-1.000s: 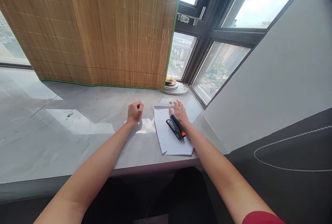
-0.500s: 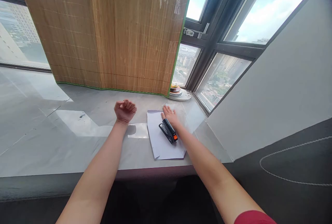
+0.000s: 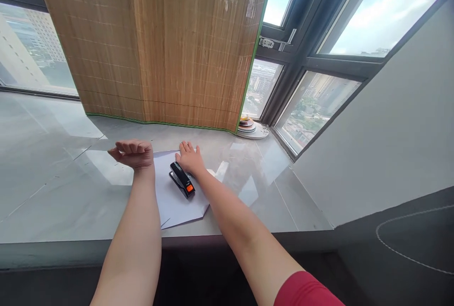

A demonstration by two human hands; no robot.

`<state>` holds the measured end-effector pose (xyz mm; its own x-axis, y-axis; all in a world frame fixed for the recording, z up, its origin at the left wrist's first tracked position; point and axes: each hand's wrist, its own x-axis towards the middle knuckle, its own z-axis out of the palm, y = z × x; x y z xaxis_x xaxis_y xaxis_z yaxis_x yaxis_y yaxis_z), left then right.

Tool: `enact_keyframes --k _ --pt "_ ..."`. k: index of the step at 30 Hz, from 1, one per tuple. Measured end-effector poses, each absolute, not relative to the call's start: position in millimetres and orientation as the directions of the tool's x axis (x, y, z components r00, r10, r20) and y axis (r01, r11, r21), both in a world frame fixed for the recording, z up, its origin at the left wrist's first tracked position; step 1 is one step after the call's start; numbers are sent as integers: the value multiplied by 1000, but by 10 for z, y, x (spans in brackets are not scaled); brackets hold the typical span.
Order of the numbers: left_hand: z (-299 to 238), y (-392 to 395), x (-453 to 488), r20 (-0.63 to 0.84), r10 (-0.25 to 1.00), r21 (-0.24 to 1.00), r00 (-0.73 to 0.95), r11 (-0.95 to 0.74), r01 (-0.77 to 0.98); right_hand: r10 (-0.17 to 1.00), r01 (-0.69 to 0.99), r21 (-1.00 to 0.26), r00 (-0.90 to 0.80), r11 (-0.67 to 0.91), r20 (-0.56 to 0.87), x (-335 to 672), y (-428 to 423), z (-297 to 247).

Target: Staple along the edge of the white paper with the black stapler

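White paper sheets (image 3: pixel 184 211) lie on the grey marble-look ledge, one corner folded. A black stapler (image 3: pixel 182 180) with an orange patch rests on top of them. My right hand (image 3: pixel 189 158) presses flat near the far edge of the paper, fingers spread, just beyond the stapler and not gripping it. My left hand (image 3: pixel 134 153) is by the paper's left edge, fingers curled into a loose fist and thumb pointing left. Nothing shows in it, and my forearm covers part of the paper's left side.
A hanging bamboo blind (image 3: pixel 177 50) with green edging comes down to the back of the ledge. Stacked plates (image 3: pixel 252 128) stand in the far right corner by the window. A white wall (image 3: pixel 383 131) rises on the right, where a bead chain (image 3: pixel 400 251) hangs.
My right hand has moved left along with the paper and the stapler. My left hand has also shifted left and turned. The camera view has swung slightly left.
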<state>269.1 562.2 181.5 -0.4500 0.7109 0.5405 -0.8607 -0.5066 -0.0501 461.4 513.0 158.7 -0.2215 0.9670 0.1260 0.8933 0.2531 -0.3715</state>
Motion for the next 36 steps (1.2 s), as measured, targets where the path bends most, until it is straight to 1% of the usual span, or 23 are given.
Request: enact_keyframes --k 2,4,5,7,8,9,10,11,15,16,18,20,21,23,24,26,28,30,33,35,36 --pt "1830 5618 2699 505 733 6 -456 -532 -847 963 872 -411 -224 266 149 4614 5152 1618" --pt "1843 5606 2705 498 749 46 -437 -526 -849 959 842 -468 -186 269 216 4717 5157 1677" --pt "1847 5602 2709 505 753 59 -422 -518 -853 957 831 -495 -141 254 255 4816 5146 1711" --pt "1846 5601 2715 519 760 89 -392 -504 -859 963 847 -511 0 144 271 5107 5082 1773" --pt "1842 5605 2717 521 763 102 -382 -500 -860 964 865 -498 75 63 253 5286 5029 1793" --pt "1834 5611 2717 522 766 111 -374 -496 -861 969 895 -442 152 -52 193 5473 4965 1801" --pt "1826 5620 2716 523 769 113 -369 -491 -864 970 905 -412 186 -106 159 5654 4897 1798" --pt "1817 5629 2713 525 769 107 -365 -484 -868 968 912 -389 202 -131 148 5816 4830 1784" --pt "1801 5652 2707 540 764 78 -354 -464 -882 965 972 -176 186 -154 184 6127 4657 1694" --pt "1805 5652 2711 540 765 83 -351 -463 -883 962 975 -151 192 -164 192 6124 4640 1682" --pt "1821 5645 2725 535 775 106 -336 -456 -884 960 972 -165 198 -166 199 6065 4624 1684" --pt "1841 5631 2747 527 789 129 -316 -442 -888 960 964 -243 162 -105 228 5958 4616 1713" --pt "1850 5624 2760 523 796 140 -304 -433 -891 958 952 -303 126 -43 258 5888 4613 1730" --pt "1865 5611 2786 517 810 159 -279 -411 -898 935 895 -419 3 156 355 5714 4615 1753" --pt "1871 5606 2800 517 814 165 -265 -399 -902 909 848 -450 -84 281 409 5614 4620 1754" --pt "1881 5599 2831 531 819 175 -218 -357 -918 830 737 -437 -304 516 468 5415 4637 1733" --pt "1896 5592 2868 559 817 191 -141 -292 -937 751 654 -380 -501 654 430 5266 4652 1689" --pt "1925 5584 2914 571 820 250 -32 -212 -945 725 645 -332 -600 689 339 5214 4652 1643" --pt "1998 5564 3021 545 831 419 112 -155 -895 768 709 -296 -592 641 246 5368 4608 1611" --pt "2048 5548 3142 510 849 559 137 -205 -804 807 751 -295 -551 591 214 5609 4549 1617" --pt "2064 5539 3221 489 865 632 109 -266 -727 822 765 -299 -531 570 207 5758 4512 1622"
